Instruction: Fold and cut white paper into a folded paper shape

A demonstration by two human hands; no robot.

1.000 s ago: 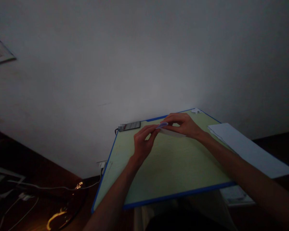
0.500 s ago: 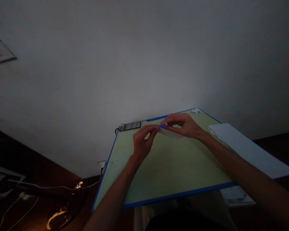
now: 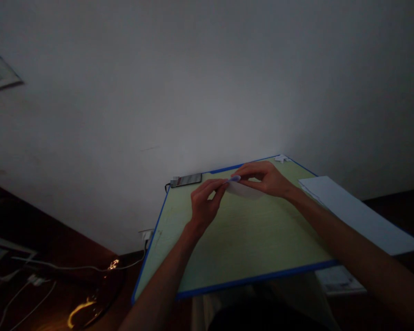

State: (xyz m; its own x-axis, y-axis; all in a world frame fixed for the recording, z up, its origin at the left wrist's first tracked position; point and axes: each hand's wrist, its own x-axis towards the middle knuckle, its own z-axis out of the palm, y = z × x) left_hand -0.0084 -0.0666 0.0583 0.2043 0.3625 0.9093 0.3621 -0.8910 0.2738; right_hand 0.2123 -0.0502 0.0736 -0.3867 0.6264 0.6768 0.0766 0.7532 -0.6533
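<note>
1. Only got the head view here, and it's pretty dim. Left hand (image 3: 205, 200) has its fingertips pinched on one end of a small piece of paper (image 3: 234, 179).
2. Right hand (image 3: 267, 179) is on the other end of it, thumb and fingers closed on the paper too, though the exact finger placement is kinda hard to make out.
3. The paper's between the two hands, over the far half of a pale green table (image 3: 248, 234) with blue edging; its top bit is curled.
4. Phone (image 3: 191, 179) lies at the far left corner, white scraps (image 3: 281, 158) at the far right, and big white sheets (image 3: 359, 216) stick out past the right edge.
</note>
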